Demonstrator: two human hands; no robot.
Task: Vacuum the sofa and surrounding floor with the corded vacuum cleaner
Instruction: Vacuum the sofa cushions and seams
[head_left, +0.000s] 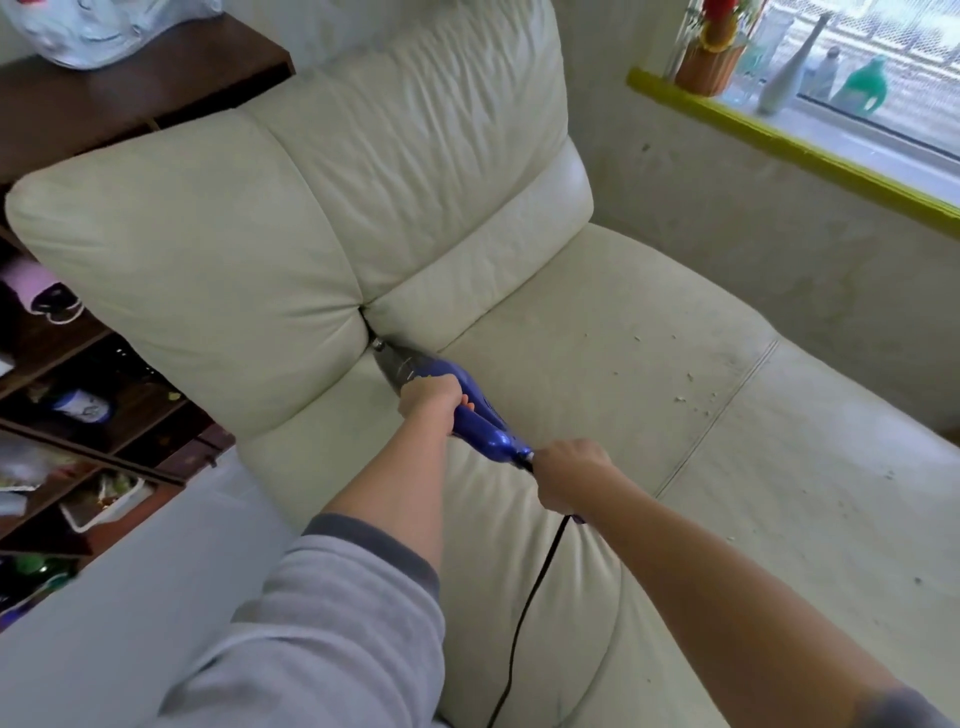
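Note:
A blue handheld vacuum cleaner (483, 415) lies low over the cream leather sofa (597, 338). Its dark nozzle points into the crease where two back cushions meet the seat. My left hand (431, 397) grips the front of the vacuum body. My right hand (569, 473) holds the rear end where the black cord (524, 613) leaves it. The cord hangs down across the seat toward the bottom edge. Small pale crumbs (685, 387) are scattered on the seat to the right of the vacuum.
A dark wooden shelf unit (104, 395) with cluttered items stands left of the sofa. A window sill with a yellow edge (779, 140) at the upper right carries bottles and a pot. A pale wall runs behind the seat.

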